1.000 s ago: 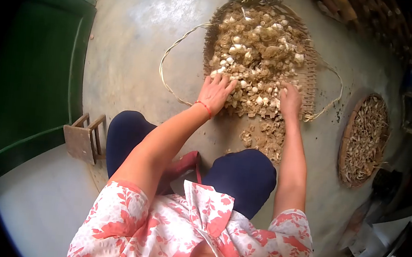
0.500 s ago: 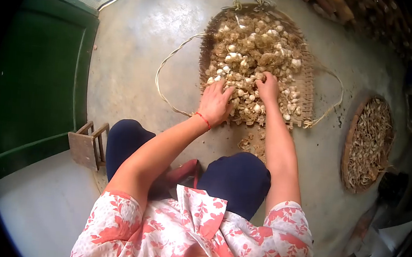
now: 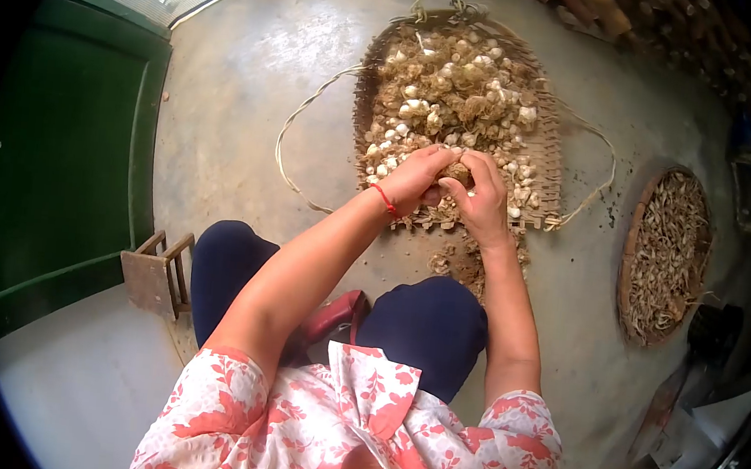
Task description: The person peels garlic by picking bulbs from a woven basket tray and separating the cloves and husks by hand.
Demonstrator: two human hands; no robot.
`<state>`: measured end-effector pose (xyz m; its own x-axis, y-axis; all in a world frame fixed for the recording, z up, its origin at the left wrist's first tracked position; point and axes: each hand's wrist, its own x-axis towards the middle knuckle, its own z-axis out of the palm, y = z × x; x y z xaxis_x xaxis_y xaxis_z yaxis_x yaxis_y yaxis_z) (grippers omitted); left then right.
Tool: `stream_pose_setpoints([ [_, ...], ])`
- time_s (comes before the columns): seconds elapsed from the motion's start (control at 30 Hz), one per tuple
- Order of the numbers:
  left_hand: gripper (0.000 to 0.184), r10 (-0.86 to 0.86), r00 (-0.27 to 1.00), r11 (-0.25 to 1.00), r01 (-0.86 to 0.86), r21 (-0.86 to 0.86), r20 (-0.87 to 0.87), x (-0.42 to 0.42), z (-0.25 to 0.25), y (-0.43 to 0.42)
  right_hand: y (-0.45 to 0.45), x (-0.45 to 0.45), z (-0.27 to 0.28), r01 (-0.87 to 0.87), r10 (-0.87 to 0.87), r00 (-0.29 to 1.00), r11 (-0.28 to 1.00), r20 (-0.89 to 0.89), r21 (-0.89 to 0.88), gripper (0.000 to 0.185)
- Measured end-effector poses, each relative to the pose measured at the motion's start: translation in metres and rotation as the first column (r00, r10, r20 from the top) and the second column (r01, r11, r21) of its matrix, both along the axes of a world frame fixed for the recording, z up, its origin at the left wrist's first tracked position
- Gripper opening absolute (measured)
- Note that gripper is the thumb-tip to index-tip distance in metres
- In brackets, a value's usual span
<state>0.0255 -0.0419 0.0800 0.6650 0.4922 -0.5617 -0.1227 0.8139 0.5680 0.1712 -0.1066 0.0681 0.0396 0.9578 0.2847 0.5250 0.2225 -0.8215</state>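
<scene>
A garlic bulb (image 3: 458, 173) with a brown, rooty side is held between my two hands, above the front of the woven basket tray (image 3: 548, 171). My left hand (image 3: 418, 177), with a red string at the wrist, closes on it from the left. On its other side, my right hand (image 3: 484, 196) curls fingers and thumb round it. Part of the bulb is hidden by my fingers. Beneath and beyond my hands lies a heap of garlic bulbs (image 3: 447, 76), some pale and clean, others covered in dry brown roots.
Rope handles (image 3: 291, 129) loop out from the tray's sides. Dry scraps (image 3: 454, 257) lie on the floor before it. A round tray of dried pieces (image 3: 666, 260) stands at right. At left are a small wooden stool (image 3: 154, 276) and a green door (image 3: 67, 136). Logs (image 3: 652, 35) are piled at the back.
My left hand has left the pile's left side and moved right to meet my right hand. My right hand has come nearer me, and a garlic bulb is now held between both.
</scene>
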Motion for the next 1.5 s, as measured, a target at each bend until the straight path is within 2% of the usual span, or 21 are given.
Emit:
stream_pose_setpoints([
  [0.07,0.016,0.007,0.993,0.997,0.002,-0.074,0.122,-0.006,-0.001,-0.002,0.004,0.0,0.002,0.01,-0.054,0.987,0.961,0.151,0.278,0.047],
  [0.17,0.017,0.152,0.979,0.983,-0.163,0.079,0.135,-0.009,-0.009,-0.005,-0.003,-0.007,0.015,0.272,-0.264,0.957,0.961,-0.124,0.049,0.053],
  [0.33,0.012,0.181,0.983,0.974,-0.18,0.136,0.006,-0.001,-0.011,-0.017,0.006,-0.009,-0.014,0.172,-0.198,0.97,0.969,0.139,0.177,0.064],
  [0.4,0.017,0.178,0.977,0.983,-0.171,0.067,-0.119,0.001,-0.012,-0.019,0.006,-0.011,-0.02,0.2,-0.223,0.969,0.96,0.105,0.194,0.065],
  [0.43,0.026,0.014,0.967,0.986,0.028,0.163,-0.253,0.0,-0.01,-0.017,0.001,-0.015,-0.019,0.248,-0.25,0.968,0.962,0.002,0.112,0.062],
  [0.6,0.032,-0.092,0.979,0.982,0.119,0.145,-0.18,0.006,-0.012,-0.021,0.0,-0.019,-0.011,0.232,-0.18,0.943,0.958,-0.28,0.165,0.039],
  [0.63,0.031,-0.023,0.981,0.841,0.123,0.527,-0.193,0.013,-0.017,-0.024,-0.003,-0.016,-0.013,0.188,-0.167,0.923,0.982,-0.346,0.029,0.033],
  [0.73,0.025,0.003,0.955,0.859,0.149,0.49,-0.296,0.015,-0.009,-0.032,-0.004,-0.017,-0.023,0.181,-0.221,0.885,0.974,-0.411,-0.134,0.024],
  [0.8,0.022,0.123,0.873,0.507,0.353,0.787,-0.471,0.017,-0.022,-0.039,0.001,-0.016,-0.044,0.076,-0.406,0.385,0.909,-0.829,-0.41,0.023],
  [0.83,0.029,0.136,0.845,0.305,0.461,0.833,-0.517,0.017,-0.029,-0.042,0.003,-0.023,-0.05,0.211,-0.447,0.306,0.893,-0.84,-0.398,0.023],
  [0.87,0.029,0.133,0.845,0.305,0.462,0.833,-0.518,0.018,-0.037,-0.043,0.0,-0.019,-0.053,0.213,-0.449,0.304,0.892,-0.84,-0.399,0.023],
  [0.93,0.023,0.058,0.956,0.786,0.135,0.604,-0.288,0.018,-0.047,-0.04,-0.01,-0.007,-0.051,-0.156,-0.531,0.11,0.826,-0.84,-0.542,0.025],
  [0.97,0.017,0.071,0.972,0.87,0.048,0.491,-0.222,0.016,-0.05,-0.033,-0.016,0.005,-0.072,-0.332,-0.369,-0.048,0.882,-0.928,-0.334,0.023],
  [1.07,0.007,0.16,0.905,0.959,-0.047,0.279,-0.395,-0.006,-0.064,-0.016,-0.021,0.003,-0.042,-0.267,-0.377,-0.16,0.906,-0.912,-0.328,0.02],
  [1.2,0.002,0.26,0.826,0.904,-0.027,0.426,-0.499,-0.031,-0.096,-0.004,-0.051,0.036,-0.083,-0.263,-0.283,-0.031,0.928,-0.959,-0.265,0.018],
  [1.27,0.005,0.329,0.665,0.797,0.185,0.575,-0.67,-0.039,-0.093,0.001,-0.078,0.045,-0.07,-0.202,-0.385,0.144,0.89,-0.911,-0.408,0.017],
  [1.33,0.009,0.42,0.605,0.693,0.268,0.67,-0.677,-0.046,-0.096,0.004,-0.104,0.053,-0.063,0.063,-0.491,0.806,0.627,-0.331,-0.776,0.02],
  [1.37,0.012,0.423,0.585,0.664,0.319,0.676,-0.692,-0.049,-0.092,0.005,-0.117,0.055,-0.067,0.062,-0.488,0.808,0.626,-0.329,-0.777,0.02],
  [1.4,0.015,0.427,0.564,0.634,0.371,0.679,-0.707,-0.051,-0.089,0.005,-0.127,0.052,-0.068,0.272,-0.282,0.957,0.772,0.074,-0.574,0.023],
  [1.43,0.015,0.427,0.564,0.636,0.368,0.678,-0.707,-0.051,-0.088,0.005,-0.132,0.051,-0.071,0.321,-0.142,0.845,0.905,0.515,-0.278,0.025],
  [1.5,0.018,0.427,0.619,0.625,0.324,0.71,-0.659,-0.051,-0.085,0.003,-0.118,0.047,-0.063,0.358,-0.203,0.884,0.873,0.42,-0.331,0.028],
])
